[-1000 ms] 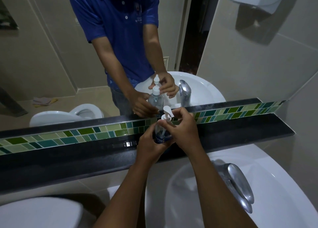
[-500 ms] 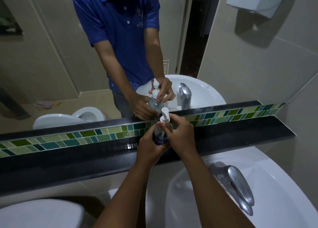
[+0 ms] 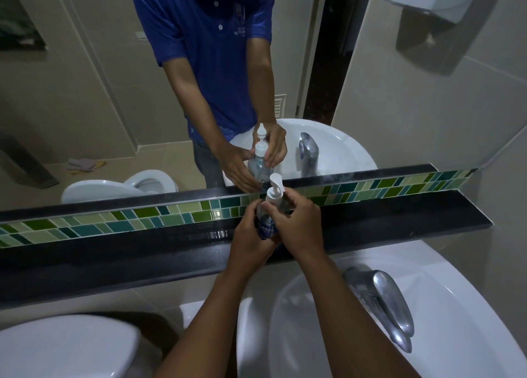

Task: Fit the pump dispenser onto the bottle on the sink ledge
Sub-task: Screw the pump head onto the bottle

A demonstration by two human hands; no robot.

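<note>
Scanning from the left, a closed toilet lid (image 3: 57, 346) sits low in the corner, and the dark sink ledge (image 3: 114, 252) runs across beneath a band of green tiles (image 3: 85, 226) and the mirror (image 3: 85, 92). Midway along, the left hand (image 3: 251, 241) is wrapped round the lower body of the clear bottle (image 3: 266, 223), its fingers closed on it near the blue label, holding it upright on or just above the ledge; which of the two I cannot tell. The white pump dispenser (image 3: 275, 188) stands in the bottle's neck, nozzle pointing left. The right hand (image 3: 299, 223) has its fingers pinched round the pump's collar at the bottle's shoulder. To the right lie the white basin (image 3: 456, 306) and the chrome tap (image 3: 387, 306). The step in hand looks like seating and tightening the collar: the pump seems nearly home, though the threads are hidden. Next, I judge, comes a steady twist of the collar while the left hand keeps the bottle from turning, then release on the ledge
</note>
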